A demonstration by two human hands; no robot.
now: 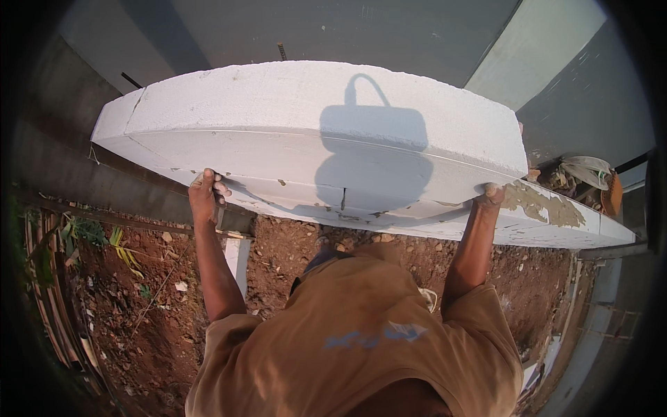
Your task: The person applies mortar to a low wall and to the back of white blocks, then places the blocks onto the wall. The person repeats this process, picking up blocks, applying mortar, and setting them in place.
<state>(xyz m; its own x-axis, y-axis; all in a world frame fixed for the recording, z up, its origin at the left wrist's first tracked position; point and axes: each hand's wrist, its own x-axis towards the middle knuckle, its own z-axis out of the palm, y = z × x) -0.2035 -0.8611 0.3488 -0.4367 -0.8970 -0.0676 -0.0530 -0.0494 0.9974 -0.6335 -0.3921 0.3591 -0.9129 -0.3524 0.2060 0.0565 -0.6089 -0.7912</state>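
Observation:
A white block wall (278, 104) crosses in front of me, its pale top face sunlit and its front face marked with joints and bits of grey mortar. My left hand (210, 186) is at the front face on the left, fingers curled and thumb raised; whatever it may hold is too small to make out. Toward the right end of the upper blocks, my right hand (492, 194) is closed against the front face, its fingertips hidden. Beside it, grey mortar (545, 206) covers part of a lower course that extends farther right.
Behind the wall stands a grey wall (389, 31), with a dark rebar end (281, 51) between. Past the right end lies a pile of sacks and debris (587, 174). Reddish soil (160, 326) with stones lies below; bamboo poles (52, 292) line the left.

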